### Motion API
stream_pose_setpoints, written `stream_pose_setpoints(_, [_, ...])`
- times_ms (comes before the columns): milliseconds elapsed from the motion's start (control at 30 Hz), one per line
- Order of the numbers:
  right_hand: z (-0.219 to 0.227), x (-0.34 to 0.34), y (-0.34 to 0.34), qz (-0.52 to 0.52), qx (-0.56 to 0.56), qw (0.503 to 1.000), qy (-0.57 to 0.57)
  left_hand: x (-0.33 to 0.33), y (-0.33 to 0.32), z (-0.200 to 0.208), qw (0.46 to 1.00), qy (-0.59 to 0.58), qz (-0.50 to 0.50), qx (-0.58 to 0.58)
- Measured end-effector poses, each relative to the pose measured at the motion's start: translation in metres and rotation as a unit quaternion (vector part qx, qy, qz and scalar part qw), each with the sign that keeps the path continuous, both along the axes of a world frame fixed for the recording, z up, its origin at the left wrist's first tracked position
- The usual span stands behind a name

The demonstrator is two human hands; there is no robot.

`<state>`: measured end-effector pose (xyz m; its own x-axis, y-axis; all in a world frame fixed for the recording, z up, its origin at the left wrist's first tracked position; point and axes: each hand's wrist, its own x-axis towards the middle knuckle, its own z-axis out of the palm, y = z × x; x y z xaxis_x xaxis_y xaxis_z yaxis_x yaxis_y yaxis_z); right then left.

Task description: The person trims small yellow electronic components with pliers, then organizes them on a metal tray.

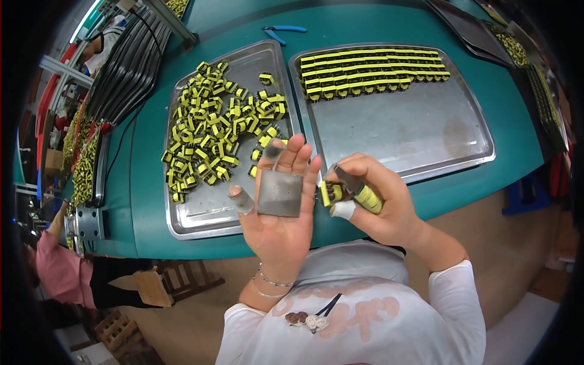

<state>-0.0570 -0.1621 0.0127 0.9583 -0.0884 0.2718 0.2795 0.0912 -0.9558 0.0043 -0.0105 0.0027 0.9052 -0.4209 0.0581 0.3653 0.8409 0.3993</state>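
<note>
My left hand (277,234) is palm up with its fingers stretched out and spread. Flat against its palm lies a grey square plate (280,193); a thin loop runs from it toward a finger. Grey covers wrap the thumb and one fingertip. Just to the right, my right hand (383,207) pinches a small yellow-and-black transformer (330,192) between thumb and fingers. White tape covers that thumb. A yellow banded piece (368,199) also sits inside the right hand, partly hidden, so its kind is unclear.
A metal tray (204,228) at left carries a loose heap of transformers (204,121). The right tray (395,134) has transformers in neat rows (371,70) along its far side. Blue-handled cutters (285,29) lie behind. Stacked black trays (131,67) stand far left; a person (64,267) is beyond.
</note>
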Motion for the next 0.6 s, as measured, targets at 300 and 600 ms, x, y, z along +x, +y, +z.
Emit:
stream_pose_setpoints(300, [0.001,0.009,0.012,-0.075,-0.25,0.956,-0.133,-0.01,-0.015,0.012,0.985,-0.091,0.024,0.144])
stream_pose_setpoints(600, [0.009,0.01,0.012,-0.09,-0.306,0.938,-0.137,-0.01,-0.016,0.017,0.952,-0.157,0.032,0.26])
